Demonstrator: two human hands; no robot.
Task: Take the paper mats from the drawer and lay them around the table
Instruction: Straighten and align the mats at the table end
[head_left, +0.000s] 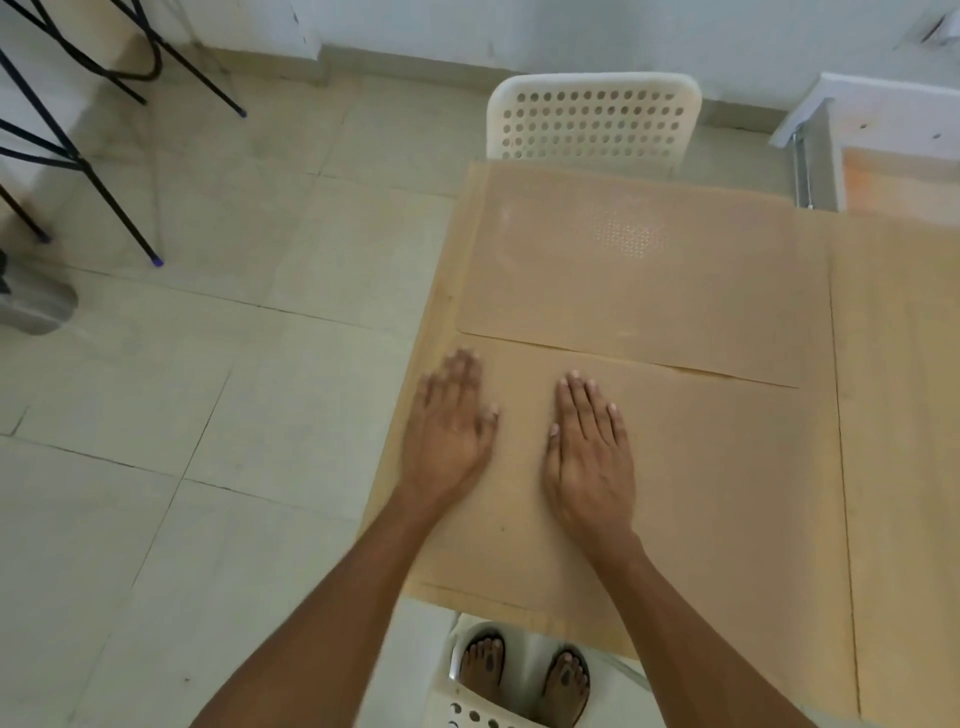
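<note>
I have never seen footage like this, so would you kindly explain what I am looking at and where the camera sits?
There is no machine here: a person wears one wide-angle camera on the head, looking down at their own arms. The left hand and right hand lie flat, fingers straight, on a brown paper mat on the table. A second mat lies beyond it, near a white perforated chair. Nothing is held; the hands only press on the paper. An open drawer shows at upper right, and the person's sandalled feet below.
</note>
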